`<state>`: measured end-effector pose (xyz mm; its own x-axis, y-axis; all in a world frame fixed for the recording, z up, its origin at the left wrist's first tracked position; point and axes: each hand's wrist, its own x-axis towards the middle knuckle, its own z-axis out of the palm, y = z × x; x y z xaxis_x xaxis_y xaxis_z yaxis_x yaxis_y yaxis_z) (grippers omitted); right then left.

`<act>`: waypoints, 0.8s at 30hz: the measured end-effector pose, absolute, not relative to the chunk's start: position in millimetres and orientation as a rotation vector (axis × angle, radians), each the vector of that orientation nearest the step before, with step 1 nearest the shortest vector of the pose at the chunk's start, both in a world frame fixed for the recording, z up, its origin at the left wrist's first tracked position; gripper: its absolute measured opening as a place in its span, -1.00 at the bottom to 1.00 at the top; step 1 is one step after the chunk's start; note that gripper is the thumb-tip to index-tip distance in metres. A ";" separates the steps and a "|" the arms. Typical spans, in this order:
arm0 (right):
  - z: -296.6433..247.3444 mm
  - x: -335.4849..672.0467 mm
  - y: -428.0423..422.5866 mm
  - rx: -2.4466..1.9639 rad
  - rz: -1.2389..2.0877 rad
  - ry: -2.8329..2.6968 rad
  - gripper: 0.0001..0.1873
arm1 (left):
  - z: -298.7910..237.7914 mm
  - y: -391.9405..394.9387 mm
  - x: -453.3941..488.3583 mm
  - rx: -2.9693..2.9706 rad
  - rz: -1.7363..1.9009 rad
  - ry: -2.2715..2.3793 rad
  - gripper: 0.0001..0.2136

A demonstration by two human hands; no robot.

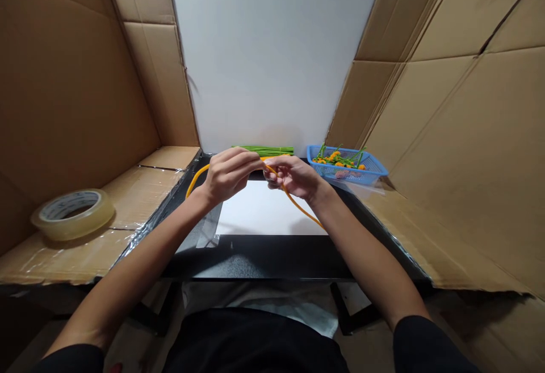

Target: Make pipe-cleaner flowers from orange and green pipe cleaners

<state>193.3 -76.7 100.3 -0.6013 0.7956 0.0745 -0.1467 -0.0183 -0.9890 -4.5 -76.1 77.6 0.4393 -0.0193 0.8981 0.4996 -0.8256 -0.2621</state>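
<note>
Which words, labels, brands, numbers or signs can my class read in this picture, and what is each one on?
None can be read for certain.
Roll of clear tape: there is print on the inside of its core, but it is too small and blurred to read.
Orange strand, white sheet and blue basket: no lettering to be seen.

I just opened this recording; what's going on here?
A person holds an orange strand in both hands, the left hand and right hand close together above a white sheet on a black table. The strand curves away on either side. Green stems lie beyond the hands, with a blue basket of green and orange pieces to their right.
</note>
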 end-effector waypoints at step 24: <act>89.3 197.5 -63.2 -0.805 1.534 -1.760 -0.67 | 67.2 -60.5 -8.8 -2.276 -1.307 -0.467 -0.73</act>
